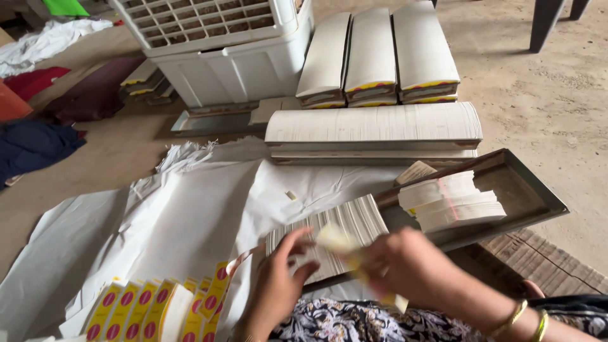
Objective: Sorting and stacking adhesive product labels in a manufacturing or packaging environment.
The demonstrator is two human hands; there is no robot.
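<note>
Head view: the fanned stack of white cards (345, 231) lies on the floor just beyond both hands, long axis running left-right, left hand (278, 288) fingertips touching it, right hand (405, 266) pinching a yellowish slip (339, 244).

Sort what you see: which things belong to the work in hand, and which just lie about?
In use: left hand, right hand, yellow slip, fanned sheets, tray, yellow labels.
Lying about: crate, cloths, stacked bundles.
</note>
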